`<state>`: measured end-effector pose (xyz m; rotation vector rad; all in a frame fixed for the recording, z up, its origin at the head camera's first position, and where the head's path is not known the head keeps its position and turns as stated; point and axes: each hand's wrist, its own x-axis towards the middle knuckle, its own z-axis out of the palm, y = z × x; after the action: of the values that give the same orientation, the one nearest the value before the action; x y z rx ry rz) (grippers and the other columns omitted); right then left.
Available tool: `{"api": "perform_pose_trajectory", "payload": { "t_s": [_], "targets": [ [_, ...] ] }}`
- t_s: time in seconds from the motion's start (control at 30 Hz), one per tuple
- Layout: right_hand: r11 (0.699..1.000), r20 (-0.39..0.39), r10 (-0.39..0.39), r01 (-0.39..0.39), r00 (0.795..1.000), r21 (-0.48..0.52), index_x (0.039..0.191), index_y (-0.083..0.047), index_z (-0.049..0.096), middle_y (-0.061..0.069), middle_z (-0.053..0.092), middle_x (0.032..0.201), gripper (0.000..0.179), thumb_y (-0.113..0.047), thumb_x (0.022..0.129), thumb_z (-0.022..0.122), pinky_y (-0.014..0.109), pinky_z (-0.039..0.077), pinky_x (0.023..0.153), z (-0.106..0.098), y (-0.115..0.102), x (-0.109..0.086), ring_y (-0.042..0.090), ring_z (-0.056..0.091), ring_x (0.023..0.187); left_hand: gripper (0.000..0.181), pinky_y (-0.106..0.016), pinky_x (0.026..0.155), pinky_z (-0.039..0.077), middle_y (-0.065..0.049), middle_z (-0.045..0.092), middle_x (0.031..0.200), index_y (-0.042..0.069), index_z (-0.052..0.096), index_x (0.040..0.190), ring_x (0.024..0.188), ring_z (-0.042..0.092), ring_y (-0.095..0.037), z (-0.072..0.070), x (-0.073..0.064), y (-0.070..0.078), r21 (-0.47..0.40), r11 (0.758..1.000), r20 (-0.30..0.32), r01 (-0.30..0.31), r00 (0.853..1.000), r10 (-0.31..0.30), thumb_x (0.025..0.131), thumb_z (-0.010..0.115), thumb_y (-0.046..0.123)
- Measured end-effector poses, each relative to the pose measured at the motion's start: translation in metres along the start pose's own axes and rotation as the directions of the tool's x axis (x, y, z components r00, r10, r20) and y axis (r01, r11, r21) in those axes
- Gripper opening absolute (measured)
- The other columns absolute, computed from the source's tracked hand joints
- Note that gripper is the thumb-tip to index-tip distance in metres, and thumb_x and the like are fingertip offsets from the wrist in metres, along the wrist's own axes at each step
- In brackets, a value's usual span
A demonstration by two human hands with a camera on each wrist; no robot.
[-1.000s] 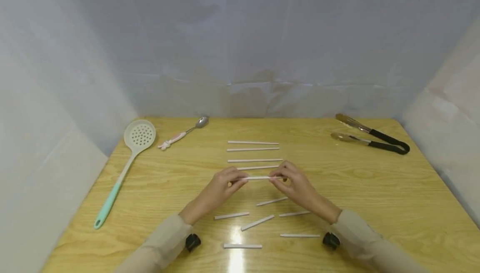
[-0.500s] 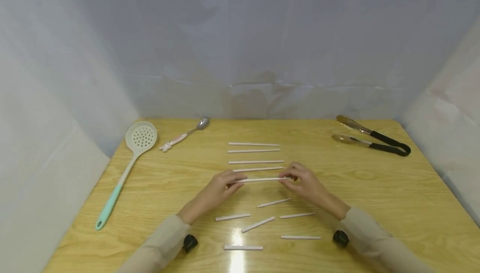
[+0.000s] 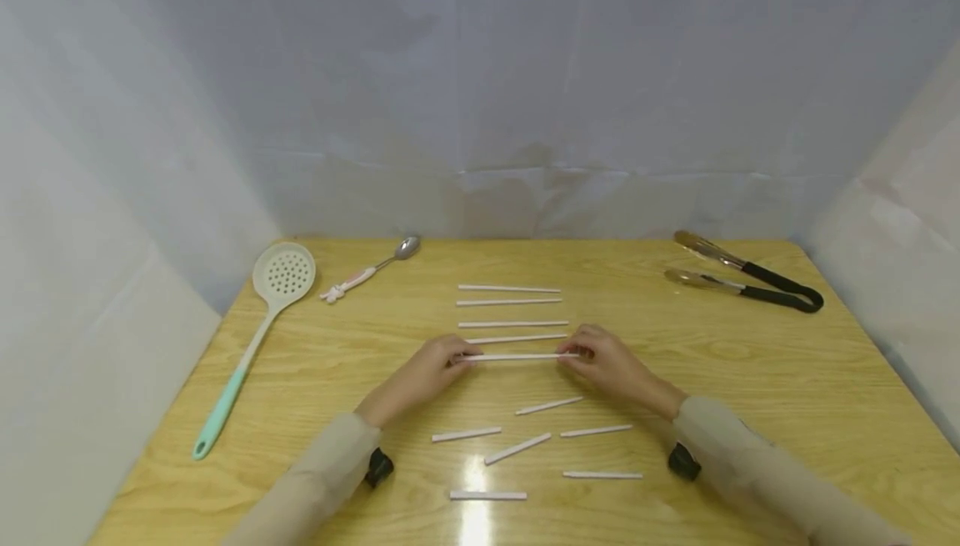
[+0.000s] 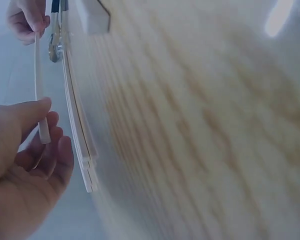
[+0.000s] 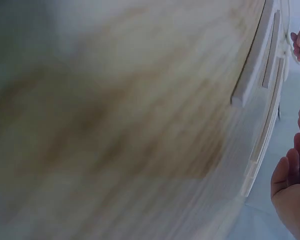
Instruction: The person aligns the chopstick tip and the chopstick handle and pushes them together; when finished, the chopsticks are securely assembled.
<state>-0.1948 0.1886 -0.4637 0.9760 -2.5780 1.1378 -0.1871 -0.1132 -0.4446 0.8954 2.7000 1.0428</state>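
Note:
A slim white chopstick is held level above the table. My left hand pinches its left end between thumb and fingers. At its right end, my right hand has a pinch grip too. In the left wrist view the thumb presses near the squared end of the chopstick. Just behind the hands lie several long white chopsticks, side by side. Nearer the front edge are several shorter white chopstick pieces, scattered at different angles.
A slotted skimmer with a mint handle lies on the left of the wooden table. Near it rests a spoon with a pink and white handle. Metal tongs with black grips lie spread at the back right.
The hands have moved apart along the chopstick: the right hand shifted right first, then the left hand slid slightly left toward the end. More of the chopstick shows between them.

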Motion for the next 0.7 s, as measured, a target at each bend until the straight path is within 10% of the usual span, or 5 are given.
{"api": "perform_pose_trajectory", "payload": {
  "t_s": [0.43,0.7],
  "targets": [
    [0.992,0.155,0.123,-0.122,0.98,-0.016,0.092,-0.005,0.07,-0.003,0.058,0.082,0.009,-0.012,0.086,0.069,0.022,0.044,0.066,-0.002,0.009,0.018,0.008,0.047,0.074,0.016,-0.029,0.075,0.049,-0.007,0.063,0.09,0.001,0.07,0.103,0.082,0.056,-0.016,0.005,0.011,-0.011,0.05,0.999,0.035,0.008,0.999,-0.009,0.09,0.062,0.008],
    [0.997,0.198,0.075,-0.067,0.977,-0.048,0.089,-0.006,0.071,-0.004,0.057,0.077,0.006,-0.01,0.087,0.068,0.024,0.043,0.065,0.003,0.016,0.02,0.007,0.046,0.072,0.014,-0.031,0.077,0.05,-0.007,0.063,0.09,0.001,0.07,0.101,0.084,0.058,-0.017,0.005,0.015,-0.013,0.042,0.998,0.058,0.043,0.997,-0.045,0.091,0.062,0.007]
  ]
}}
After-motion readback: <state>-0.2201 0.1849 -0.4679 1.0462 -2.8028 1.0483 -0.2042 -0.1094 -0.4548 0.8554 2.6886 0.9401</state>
